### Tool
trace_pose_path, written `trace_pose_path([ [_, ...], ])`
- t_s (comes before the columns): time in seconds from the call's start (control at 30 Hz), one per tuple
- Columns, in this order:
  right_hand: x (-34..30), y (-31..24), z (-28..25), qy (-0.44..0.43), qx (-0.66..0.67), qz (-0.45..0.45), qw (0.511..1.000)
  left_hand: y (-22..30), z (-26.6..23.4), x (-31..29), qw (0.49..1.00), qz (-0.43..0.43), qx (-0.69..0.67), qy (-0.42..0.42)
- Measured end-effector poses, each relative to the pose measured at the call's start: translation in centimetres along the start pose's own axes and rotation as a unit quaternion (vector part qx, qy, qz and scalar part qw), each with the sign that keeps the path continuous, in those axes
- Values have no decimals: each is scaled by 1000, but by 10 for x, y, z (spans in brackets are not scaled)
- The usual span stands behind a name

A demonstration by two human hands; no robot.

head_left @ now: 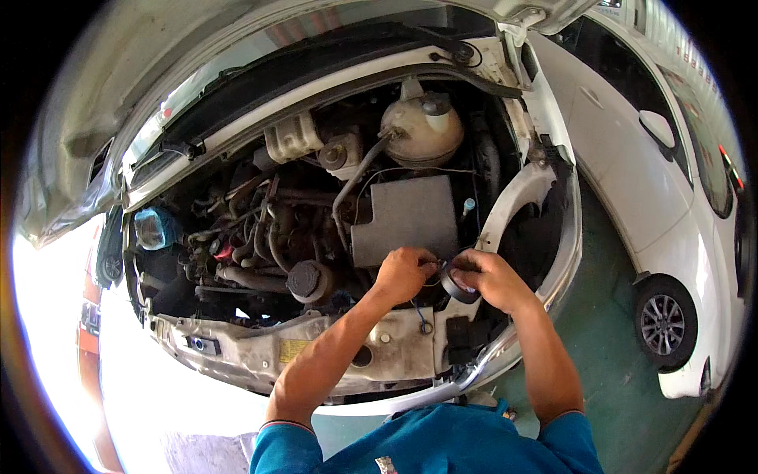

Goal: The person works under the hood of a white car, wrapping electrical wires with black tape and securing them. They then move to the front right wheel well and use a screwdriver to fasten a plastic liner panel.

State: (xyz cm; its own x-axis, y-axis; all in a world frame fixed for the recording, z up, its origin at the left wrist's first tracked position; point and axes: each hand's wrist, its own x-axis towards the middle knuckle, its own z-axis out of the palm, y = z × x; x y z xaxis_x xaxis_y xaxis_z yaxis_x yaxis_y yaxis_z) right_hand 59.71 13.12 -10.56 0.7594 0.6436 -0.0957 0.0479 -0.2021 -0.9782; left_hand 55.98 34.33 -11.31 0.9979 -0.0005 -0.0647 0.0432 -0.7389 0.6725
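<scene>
Right hand grips a black, round, tape-like roll by the near-right corner of a grey rectangular cover in the engine bay. Left hand pinches narrow beside it; grasped item too small to tell. Best: keep roll close, pull steady.

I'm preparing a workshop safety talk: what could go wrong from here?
The black roll in the right hand could slip and drop into the crowded engine bay. The bare forearms reach over the front panel, whose edges might scrape them.
</scene>
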Motion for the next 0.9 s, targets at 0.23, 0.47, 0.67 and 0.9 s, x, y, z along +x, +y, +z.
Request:
trace_pose_path([
  [0.23, -10, -11, 13, 44, -98, -100, 989, -4, -7, -1, 978, -53, -201, -29],
  [0.47, -2, 2, 19, 43, -39, 19, 998, -7, -10, 4, 966, -60, -248, -29],
  [0.67, -9, -11, 39, 94, 206, 129, 965, 8, -29, 3, 978, -57, -197, -41],
  [0.9, -7, -3, 40, 100, 320, 143, 931, 10, -33, 7, 975, -39, -217, -22],
])
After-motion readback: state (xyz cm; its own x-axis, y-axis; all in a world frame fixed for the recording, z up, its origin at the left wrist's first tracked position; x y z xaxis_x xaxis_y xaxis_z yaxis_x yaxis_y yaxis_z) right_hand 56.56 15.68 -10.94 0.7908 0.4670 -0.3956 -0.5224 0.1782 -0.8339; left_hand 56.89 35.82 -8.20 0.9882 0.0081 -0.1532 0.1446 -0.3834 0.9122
